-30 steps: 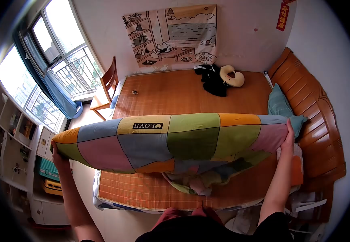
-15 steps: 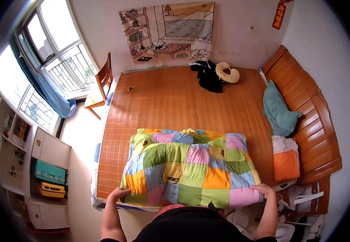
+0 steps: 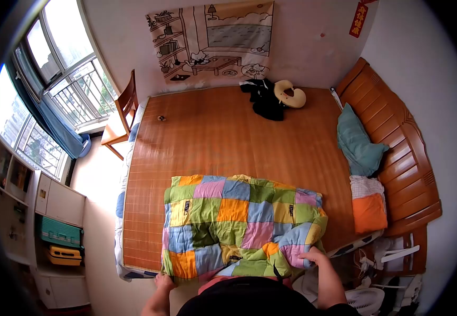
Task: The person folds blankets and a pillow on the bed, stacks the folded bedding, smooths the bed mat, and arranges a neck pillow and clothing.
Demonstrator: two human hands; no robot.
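Note:
A patchwork quilt (image 3: 234, 213) in green, orange, pink, blue and yellow squares lies over the near part of the bed (image 3: 202, 142). Its far part is spread fairly flat, while folds bunch up at the near right corner. My left hand (image 3: 165, 282) is closed on the quilt's near left corner, just past the bed's front edge. At the near right, my right hand (image 3: 315, 256) grips the bunched edge, with its fingertips partly hidden in the cloth.
Black clothing (image 3: 267, 102) and a cream neck pillow (image 3: 290, 96) lie at the bed's far side. A teal pillow (image 3: 360, 142) and a folded orange-and-white cloth (image 3: 369, 210) sit by the headboard (image 3: 397, 142). A chair (image 3: 125, 110) stands left; a fan (image 3: 364, 300) is at lower right.
My right hand has moved left, drawing the quilt's right corner inward and bunching it. My left hand has come nearer to me. The quilt's far fold has flattened out, and the view has shifted slightly.

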